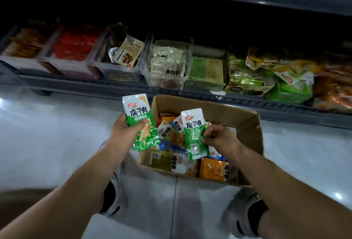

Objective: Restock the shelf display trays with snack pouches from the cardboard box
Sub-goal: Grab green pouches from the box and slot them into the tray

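1. Shelf display trays (189, 57) run in a row across the top of view, under a dark overhang. Clear ones sit left and centre; a green carton tray (207, 71) sits right of centre and looks the likely match.
2. Pale glossy floor (57, 128), open room between box and shelf.
3. Cardboard box (209, 105) sits on the floor just below the shelf edge, open, with mixed snack pouches loose inside.
4. Left hand (125, 130) grips a green pouch (137, 109) mid-body, left of the box. Its long axis points toward the shelf, top tilted slightly left.
5. Right hand (219, 137) pinches a second green pouch (193, 124) by its right edge over the box, near upright.
6. Key relation: the green tray lies up and slightly right of both hands, and the right hand is nearer. Both are well short of the shelf, so a forward reach is needed.
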Available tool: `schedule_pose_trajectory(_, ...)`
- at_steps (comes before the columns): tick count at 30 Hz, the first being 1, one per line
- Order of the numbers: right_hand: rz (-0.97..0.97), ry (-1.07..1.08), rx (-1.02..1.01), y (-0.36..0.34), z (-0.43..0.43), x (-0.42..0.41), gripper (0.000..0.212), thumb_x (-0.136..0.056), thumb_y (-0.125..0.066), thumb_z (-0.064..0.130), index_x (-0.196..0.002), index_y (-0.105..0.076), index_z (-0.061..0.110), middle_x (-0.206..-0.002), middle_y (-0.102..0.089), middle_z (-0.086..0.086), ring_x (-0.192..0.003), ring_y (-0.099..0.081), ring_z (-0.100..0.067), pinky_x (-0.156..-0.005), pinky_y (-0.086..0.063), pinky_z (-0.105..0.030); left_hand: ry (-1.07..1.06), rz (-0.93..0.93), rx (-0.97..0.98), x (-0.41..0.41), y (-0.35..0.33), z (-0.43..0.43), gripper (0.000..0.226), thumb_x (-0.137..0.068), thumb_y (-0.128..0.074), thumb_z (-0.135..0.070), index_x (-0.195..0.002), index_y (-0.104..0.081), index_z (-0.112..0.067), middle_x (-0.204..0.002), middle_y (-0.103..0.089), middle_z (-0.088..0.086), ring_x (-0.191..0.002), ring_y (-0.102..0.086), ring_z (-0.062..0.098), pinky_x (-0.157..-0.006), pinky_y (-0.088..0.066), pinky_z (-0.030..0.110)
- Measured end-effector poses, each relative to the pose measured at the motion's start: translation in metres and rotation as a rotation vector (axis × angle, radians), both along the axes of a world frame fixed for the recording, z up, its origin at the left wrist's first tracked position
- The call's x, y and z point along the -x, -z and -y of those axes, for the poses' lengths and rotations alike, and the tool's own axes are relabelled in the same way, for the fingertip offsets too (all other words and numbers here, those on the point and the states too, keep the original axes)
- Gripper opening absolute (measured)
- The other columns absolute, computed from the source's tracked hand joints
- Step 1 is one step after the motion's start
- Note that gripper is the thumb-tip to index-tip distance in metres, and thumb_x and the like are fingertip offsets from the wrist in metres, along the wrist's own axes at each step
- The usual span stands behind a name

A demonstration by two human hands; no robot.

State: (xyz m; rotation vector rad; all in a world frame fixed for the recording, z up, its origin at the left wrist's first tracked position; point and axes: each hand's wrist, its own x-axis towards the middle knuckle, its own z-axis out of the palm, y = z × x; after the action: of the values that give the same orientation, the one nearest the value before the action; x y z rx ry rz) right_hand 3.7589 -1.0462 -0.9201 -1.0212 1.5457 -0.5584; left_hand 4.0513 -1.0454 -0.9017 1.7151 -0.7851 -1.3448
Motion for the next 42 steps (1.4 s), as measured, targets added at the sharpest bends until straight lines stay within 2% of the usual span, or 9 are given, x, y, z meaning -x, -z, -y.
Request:
schedule_pose_trajectory(6,0.13,0.178,0.007,-0.031,-0.013,0.015,0.025,-0.087,-0.062,-0.016,-0.08,-0.054,0.007,-0.085,-0.064,-0.015,-0.07,-0.063,-0.022,-0.064,-0.059,-0.03,0.116,0.027,-0.007,0.017,-0.014,-0.014,0.031,-0.088,-0.08,-0.017,-0.114,-0.064,-0.024,-0.107,-0.078,-0.001,-0.1,-0.075,0.026,-0.096,-0.056,0.056)
schedule_pose_trajectory(8,0.218,0.168,0.003,-0.04,-0.015,0.016,0.031,-0.083,-0.079,0.012,-0.091,-0.049,0.009,-0.096,-0.063,-0.022,-0.079,-0.064,-0.027,-0.072,-0.057,-0.041,0.13,0.027,-0.01,0.019,-0.016,-0.017,0.033,-0.088,-0.08,-0.019,-0.116,-0.064,-0.023,-0.107,-0.079,-0.001,-0.099,-0.075,0.026,-0.096,-0.056,0.057)
schedule_pose_trajectory(11,0.052,0.015,0.018,-0.057,-0.017,0.014,0.058,-0.077,-0.084,0.041,-0.107,-0.045,0.011,-0.096,-0.062,-0.009,-0.078,-0.06,-0.014,-0.059,-0.051,-0.024,0.163,0.031,-0.011,0.022,-0.02,-0.019,0.033,-0.089,-0.079,-0.019,-0.118,-0.065,-0.021,-0.107,-0.079,-0.002,-0.099,-0.076,0.024,-0.095,-0.057,0.056)
schedule_pose_trajectory(14,0.074,0.051,0.073,-0.063,-0.016,0.007,0.03,-0.092,-0.069,0.032,-0.099,-0.048,0.012,-0.094,-0.054,-0.011,-0.077,-0.05,-0.021,-0.063,-0.043,-0.029,0.192,0.028,-0.011,0.026,-0.022,-0.02,0.033,-0.09,-0.078,-0.02,-0.12,-0.064,-0.022,-0.108,-0.078,-0.004,-0.099,-0.075,0.02,-0.096,-0.057,0.052)
schedule_pose_trajectory(18,0.212,0.133,0.023,-0.068,-0.009,-0.008,0.027,-0.095,-0.057,0.039,-0.094,-0.057,0.011,-0.096,-0.067,-0.017,-0.085,-0.064,-0.04,-0.073,-0.052,-0.05,0.207,0.005,-0.006,0.036,-0.022,-0.02,0.035,-0.09,-0.078,-0.018,-0.121,-0.064,-0.022,-0.11,-0.078,-0.003,-0.103,-0.074,0.02,-0.096,-0.058,0.048)
schedule_pose_trajectory(27,0.296,0.088,0.064,-0.065,-0.009,-0.036,0.013,-0.091,-0.071,0.015,-0.08,-0.066,0.011,-0.072,-0.07,-0.005,-0.066,-0.064,-0.02,-0.06,-0.054,-0.032,0.284,-0.181,-0.001,0.056,-0.03,-0.021,0.028,-0.097,-0.066,-0.012,-0.125,-0.066,-0.018,-0.119,-0.076,0.004,-0.113,-0.072,0.026,-0.103,-0.053,0.056)
schedule_pose_trajectory(33,0.118,0.031,0.116,-0.078,-0.005,-0.038,0.025,-0.09,-0.074,0.03,-0.081,-0.06,0.011,-0.061,-0.062,0.005,-0.054,-0.055,-0.006,-0.051,-0.046,-0.023,0.408,-0.21,-0.045,0.068,-0.059,-0.014,0.025,-0.105,-0.055,-0.025,-0.128,-0.064,-0.026,-0.122,-0.075,0.002,-0.115,-0.071,0.024,-0.106,-0.051,0.054)
schedule_pose_trajectory(36,0.165,-0.01,0.087,-0.1,0.005,-0.029,0.027,-0.089,-0.075,0.031,-0.09,-0.061,0.007,-0.07,-0.065,-0.003,-0.058,-0.057,-0.014,-0.05,-0.046,-0.027,0.391,-0.229,-0.049,0.08,-0.084,-0.007,0.031,-0.107,-0.051,-0.027,-0.137,-0.059,-0.023,-0.121,-0.075,-0.001,-0.11,-0.072,0.018,-0.098,-0.058,0.04)
schedule_pose_trajectory(42,0.2,-0.062,0.113,-0.174,0.031,-0.006,0.042,-0.086,-0.079,0.026,-0.116,-0.052,0.012,-0.087,-0.066,-0.011,-0.056,-0.061,-0.022,-0.052,-0.052,-0.033,0.526,-0.179,0.055,0.104,-0.146,0.014,0.071,-0.107,-0.045,-0.043,-0.164,-0.006,-0.026,-0.169,-0.019,0.0,-0.152,-0.025,0.022,-0.105,-0.033,0.028)
